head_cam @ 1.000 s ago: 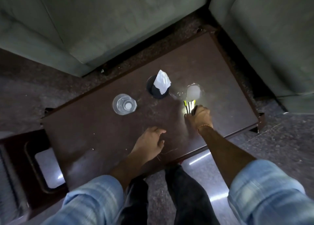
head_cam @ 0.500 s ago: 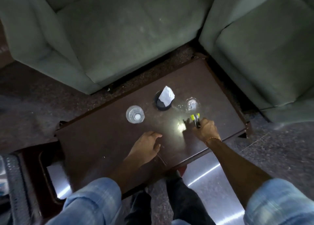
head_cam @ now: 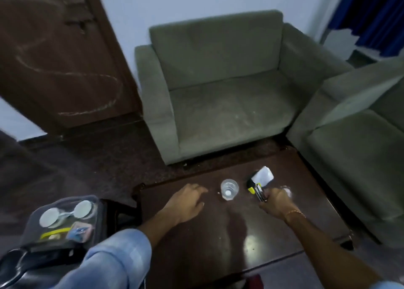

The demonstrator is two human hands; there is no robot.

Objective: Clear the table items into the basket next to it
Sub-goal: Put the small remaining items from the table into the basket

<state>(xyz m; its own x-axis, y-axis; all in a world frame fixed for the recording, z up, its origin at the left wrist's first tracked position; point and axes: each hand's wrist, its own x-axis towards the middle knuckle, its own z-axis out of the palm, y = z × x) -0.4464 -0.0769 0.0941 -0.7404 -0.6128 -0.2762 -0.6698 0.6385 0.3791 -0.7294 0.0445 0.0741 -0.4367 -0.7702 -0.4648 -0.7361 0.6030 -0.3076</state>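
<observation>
My right hand (head_cam: 276, 203) is closed around a black and yellow tool (head_cam: 256, 190) held just above the dark wooden table (head_cam: 218, 245). My left hand (head_cam: 185, 201) hovers flat over the table's left part, fingers apart and empty. A clear glass (head_cam: 229, 189) stands between the two hands. Behind the tool sits a dark cup with white paper (head_cam: 263, 175) in it. A second clear glass (head_cam: 287, 190) is partly hidden behind my right hand. The grey basket (head_cam: 63, 221) stands on the floor at the left, holding goggles and small items.
A green armchair (head_cam: 218, 87) faces the table from behind and another green seat (head_cam: 354, 149) borders its right side. A brown door (head_cam: 54, 55) is at the back left. A dark bag (head_cam: 21, 267) lies by the basket.
The view has tilted up and swung left, bringing the basket into sight. My right hand has lifted the black and yellow tool off the table and carried it left.
</observation>
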